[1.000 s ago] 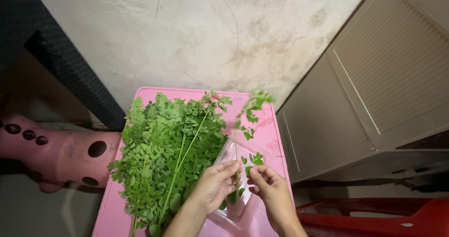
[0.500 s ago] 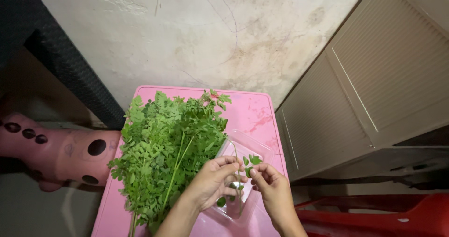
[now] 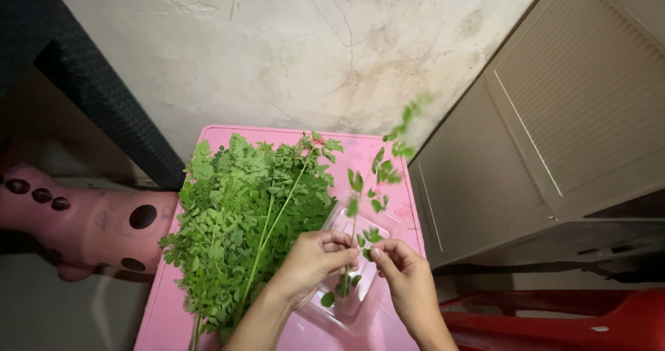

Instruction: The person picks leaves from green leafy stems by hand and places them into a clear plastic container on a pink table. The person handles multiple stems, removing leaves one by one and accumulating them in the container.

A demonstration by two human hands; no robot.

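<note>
Head view: I look down on a pink table (image 3: 377,150) that stands against a stained pale wall (image 3: 298,46)
Left hand: my left hand (image 3: 312,261) is over the near right part of the table, fingers curled in and closed on the thin stem of a leafy sprig (image 3: 377,178); the pinch is low on the stem
Right hand: my right hand (image 3: 405,275) is just beside the left one, thumb and forefinger closed together at small leaves on the same sprig, the other fingers loosely bent
Sprig: it stands nearly upright from my fingers and leans to the right; its top is blurred in front of the wall
Clear tray: a clear plastic tray (image 3: 374,306) lies on the table directly under both hands, and a few loose green leaves are in it
Leaf pile: a big heap of green leafy branches (image 3: 242,212) covers the left and middle of the table, just beside my left hand
Right side: a beige louvred cabinet (image 3: 554,129) is next to the table, and a red plastic thing (image 3: 554,323) is low at the right
Left side: a pink object with dark round holes (image 3: 90,226) lies beside the table
</note>
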